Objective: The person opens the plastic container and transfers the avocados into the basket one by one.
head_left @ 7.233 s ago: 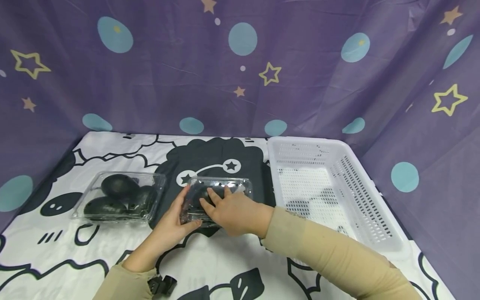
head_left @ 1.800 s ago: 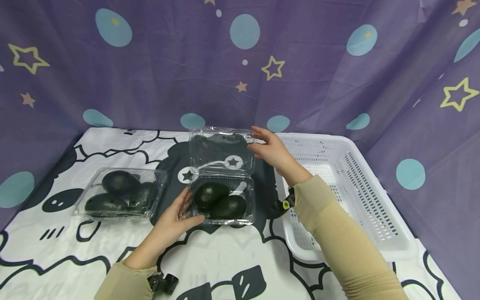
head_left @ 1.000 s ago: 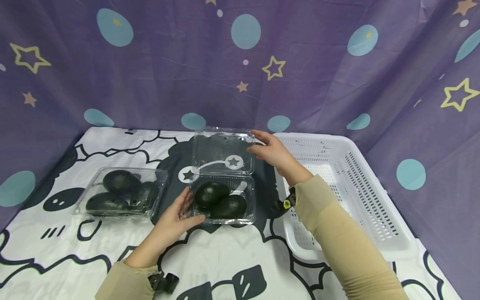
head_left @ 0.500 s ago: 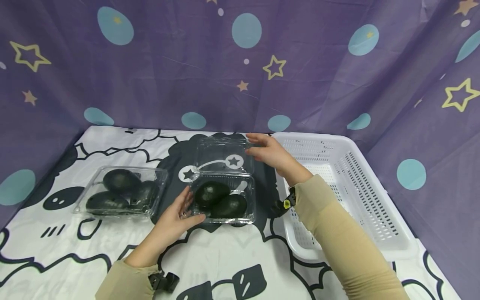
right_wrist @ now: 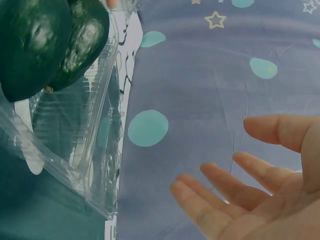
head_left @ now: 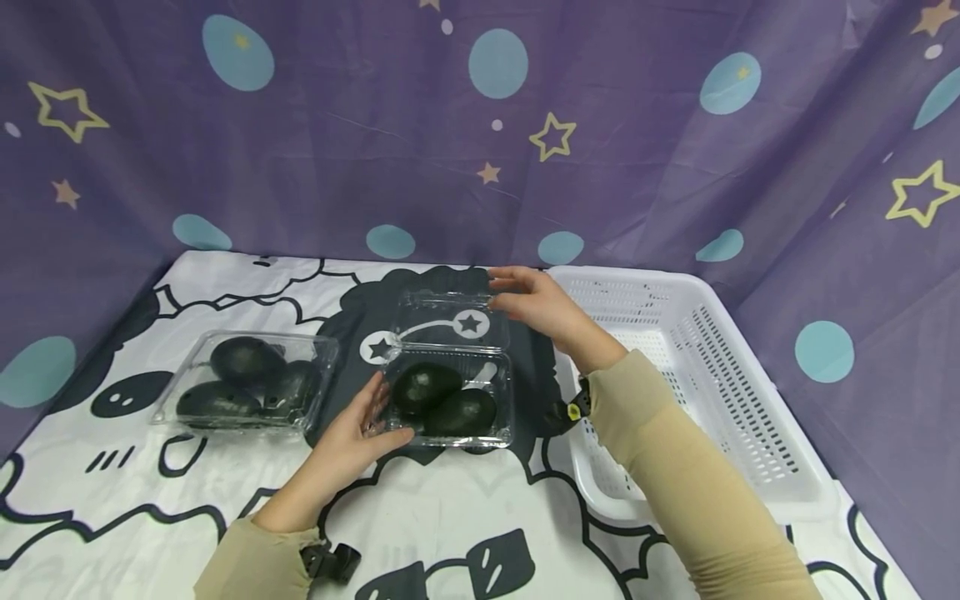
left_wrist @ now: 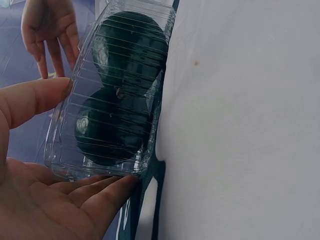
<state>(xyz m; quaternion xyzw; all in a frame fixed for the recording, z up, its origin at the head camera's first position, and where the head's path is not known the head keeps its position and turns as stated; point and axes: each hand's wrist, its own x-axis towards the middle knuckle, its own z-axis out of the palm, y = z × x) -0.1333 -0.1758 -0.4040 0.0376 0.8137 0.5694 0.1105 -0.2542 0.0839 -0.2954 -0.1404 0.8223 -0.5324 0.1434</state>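
Observation:
A clear plastic clamshell container (head_left: 501,437) stands at mid-table with two dark green avocados (head_left: 460,413) in it. Its hinged lid (head_left: 442,310) is folded far back, away from the person. My left hand (head_left: 352,433) holds the near left corner: in the left wrist view the thumb touches the rim and the fingers (left_wrist: 107,200) lie along the end wall. Beside the lid's right side is my right hand (head_left: 543,308), fingers spread. The right wrist view shows that right hand (right_wrist: 250,185) apart from the container, with nothing in its fingers.
On the left, a closed clear container (head_left: 318,358) holds three avocados (head_left: 246,360). A white perforated plastic basket (head_left: 720,367) stands on the right, partly behind the right forearm. A purple curtain (head_left: 337,167) hangs behind the table.
Seconds ago the container was closed under my right hand. The lid has since been raised, then dropped back from upright. My right hand has come off it; the left hand stays put.

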